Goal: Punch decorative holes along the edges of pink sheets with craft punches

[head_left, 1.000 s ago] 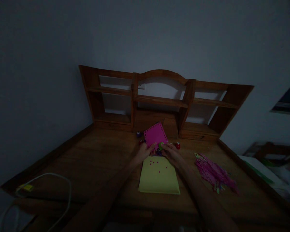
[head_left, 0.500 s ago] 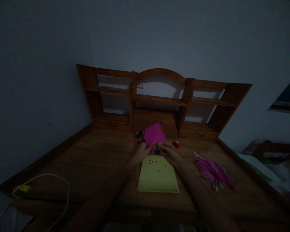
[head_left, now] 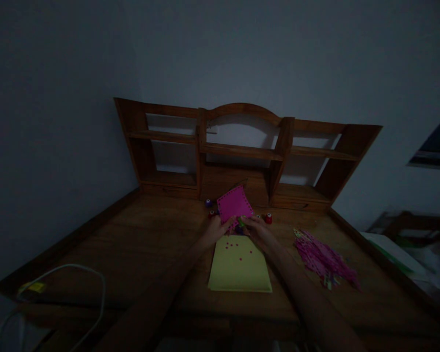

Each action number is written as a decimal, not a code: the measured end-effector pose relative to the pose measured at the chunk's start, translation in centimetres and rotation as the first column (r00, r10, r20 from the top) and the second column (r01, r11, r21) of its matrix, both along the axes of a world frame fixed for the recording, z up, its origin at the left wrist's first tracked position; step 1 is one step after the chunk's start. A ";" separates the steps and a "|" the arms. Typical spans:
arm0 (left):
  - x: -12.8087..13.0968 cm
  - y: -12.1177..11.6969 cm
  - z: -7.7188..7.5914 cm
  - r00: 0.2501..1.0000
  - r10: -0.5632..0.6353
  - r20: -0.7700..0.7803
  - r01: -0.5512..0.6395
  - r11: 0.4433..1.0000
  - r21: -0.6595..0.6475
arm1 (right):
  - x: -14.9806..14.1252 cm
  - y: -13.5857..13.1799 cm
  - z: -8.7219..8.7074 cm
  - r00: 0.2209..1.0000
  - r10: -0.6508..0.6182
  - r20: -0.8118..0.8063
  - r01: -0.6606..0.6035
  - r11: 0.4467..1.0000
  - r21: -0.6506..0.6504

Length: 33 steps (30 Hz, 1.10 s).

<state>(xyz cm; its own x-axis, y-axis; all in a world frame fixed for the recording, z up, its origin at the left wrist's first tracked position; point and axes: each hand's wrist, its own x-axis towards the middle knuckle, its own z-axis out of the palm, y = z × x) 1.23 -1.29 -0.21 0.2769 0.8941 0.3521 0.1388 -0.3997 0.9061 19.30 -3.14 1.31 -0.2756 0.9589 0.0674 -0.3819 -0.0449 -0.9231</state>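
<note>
Dim room, with a plain grey-blue wall [head_left: 205, 54] across the back. Below it, a broad wooden desk [head_left: 143, 244], brown and raised at its side edges. Along the desk's far side, a wooden shelf unit [head_left: 244, 152] with open compartments and an arched middle top. Over at the left near corner, a white cord [head_left: 103, 288] looping past the desk's front edge, with a small yellow object [head_left: 33, 287] beside it.

On the right half of the desk, a loose pile of pink strips [head_left: 322, 256] with some pale pieces among them. At the middle front, yellow paper [head_left: 240, 274] lying flat between the forearms. Just beyond it, towards the shelf unit, a pink sheet [head_left: 234, 203] set cornerwise, with dark holes lined up along its edges; cannot tell whether flat on the desk or slightly lifted.

At the sheet's near edge, left hand [head_left: 215, 230] with thumb and fingers pinched on the pink. Opposite, right hand [head_left: 258, 230] with fingers closed around a green object [head_left: 241, 222], up against the same edge; exact fingertip contact too dark to make out.

Near the hands, a red object [head_left: 268, 218] to the right and a purple one [head_left: 208, 203] to the left. Smallest of all, scattered pink dots [head_left: 240, 259] on the yellow paper.
</note>
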 end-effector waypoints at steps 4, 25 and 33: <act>-0.1 -0.4 0.4 1.000 -0.014 -0.007 0.014 1.000 0.018 | 0.0 -0.1 0.2 0.999 -0.031 0.021 0.031 1.000 0.002; 0.0 -0.8 1.4 0.991 -0.015 0.130 0.021 0.999 -0.043 | -0.4 -0.7 1.1 0.998 -0.058 0.004 0.058 0.998 -0.035; -0.1 -0.9 1.6 0.989 -0.010 0.146 0.015 0.999 -0.033 | -0.3 -0.7 0.8 0.999 -0.043 -0.028 0.041 0.997 -0.064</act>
<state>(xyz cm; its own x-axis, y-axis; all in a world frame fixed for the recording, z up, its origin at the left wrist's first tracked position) 1.12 -2.22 1.35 0.2359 0.9029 0.3594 -0.0005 -0.3698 0.9291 18.99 -3.83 2.11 -0.2341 0.9721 0.0138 -0.4117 -0.0862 -0.9072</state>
